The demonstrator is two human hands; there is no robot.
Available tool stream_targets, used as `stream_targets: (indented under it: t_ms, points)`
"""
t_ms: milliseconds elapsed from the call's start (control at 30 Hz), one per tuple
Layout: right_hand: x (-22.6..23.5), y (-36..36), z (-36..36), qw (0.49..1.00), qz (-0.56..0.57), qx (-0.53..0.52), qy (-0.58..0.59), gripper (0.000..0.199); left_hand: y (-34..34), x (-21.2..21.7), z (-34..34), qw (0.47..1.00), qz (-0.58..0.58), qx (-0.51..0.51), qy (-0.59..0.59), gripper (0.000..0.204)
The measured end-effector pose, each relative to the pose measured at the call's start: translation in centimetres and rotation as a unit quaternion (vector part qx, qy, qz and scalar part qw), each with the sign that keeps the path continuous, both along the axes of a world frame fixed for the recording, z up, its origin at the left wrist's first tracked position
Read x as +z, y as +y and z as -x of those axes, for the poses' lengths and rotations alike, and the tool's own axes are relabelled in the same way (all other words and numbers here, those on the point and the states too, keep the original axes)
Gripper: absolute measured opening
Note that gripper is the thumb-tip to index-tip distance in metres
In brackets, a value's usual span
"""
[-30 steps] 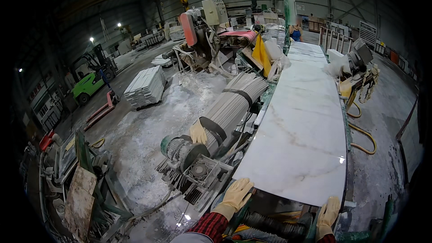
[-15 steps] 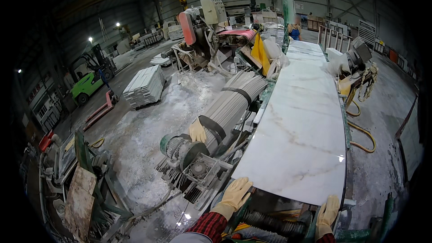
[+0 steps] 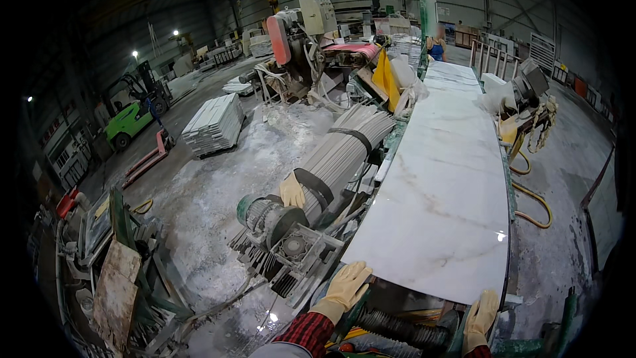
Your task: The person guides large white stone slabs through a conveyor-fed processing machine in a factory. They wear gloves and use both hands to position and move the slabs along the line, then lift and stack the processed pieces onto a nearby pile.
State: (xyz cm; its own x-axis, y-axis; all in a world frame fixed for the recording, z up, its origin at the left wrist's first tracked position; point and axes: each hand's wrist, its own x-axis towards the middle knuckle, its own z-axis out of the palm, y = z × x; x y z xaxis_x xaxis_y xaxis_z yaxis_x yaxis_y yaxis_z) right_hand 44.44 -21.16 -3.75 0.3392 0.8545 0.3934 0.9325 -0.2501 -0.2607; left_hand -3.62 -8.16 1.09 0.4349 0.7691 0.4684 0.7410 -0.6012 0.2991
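Note:
A long white marble slab point(image 3: 430, 205) with faint brown veins lies on a roller conveyor and stretches away from me. My left hand point(image 3: 342, 290), in a cream rubber glove, rests at the slab's near left corner with its fingers stretched out and a little apart. At the near right corner is my right hand point(image 3: 481, 318), gloved alike, its fingers extended against the edge. Neither hand appears wrapped round the slab, though the undersides of both are hidden. Below the near edge, a dark ribbed hose point(image 3: 404, 329) shows between my arms.
Left of the conveyor are a dusty motor point(image 3: 268, 220), a strapped bundle of grey strips point(image 3: 351, 142) and a loose cream glove point(image 3: 291, 191). Stacked slabs point(image 3: 213, 126), a pallet jack point(image 3: 149, 159) and a green forklift point(image 3: 132, 122) stand farther off. A person point(image 3: 436, 48) is beyond the far end.
The view has shifted very slightly. Both hands keep their places at the slab's near corners, and the slab shows no clear movement. The distant person has turned or shifted a little.

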Motion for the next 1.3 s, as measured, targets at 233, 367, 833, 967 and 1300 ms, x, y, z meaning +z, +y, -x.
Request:
stream_targets:
  t_ms: [233, 367, 833, 967, 1300]
  points:
    - [-0.5, -0.3, -0.4, 1.0, -0.017, 0.011, 0.004, 0.048, -0.2, 0.2, 0.0, 1.0, -0.014, -0.008, -0.009, 0.049]
    - [-0.1, -0.4, -0.1, 1.0, -0.004, 0.005, -0.005, 0.047, -0.3, 0.4, 0.1, 1.0, -0.017, -0.007, -0.012, 0.049]
    - [0.0, -0.9, 0.4, 1.0, 0.011, -0.012, 0.004, 0.049, -1.1, 0.8, 0.4, 1.0, -0.005, -0.009, -0.016, 0.048]
    - [-1.1, -1.2, -0.1, 1.0, -0.011, -0.01, 0.004, 0.048, -1.0, 0.7, 0.3, 1.0, -0.015, -0.014, -0.014, 0.049]
    - [-1.2, -1.6, 0.1, 0.999, -0.036, 0.006, -0.017, 0.048, -1.5, 0.2, 0.6, 1.0, -0.01, -0.004, -0.01, 0.049]
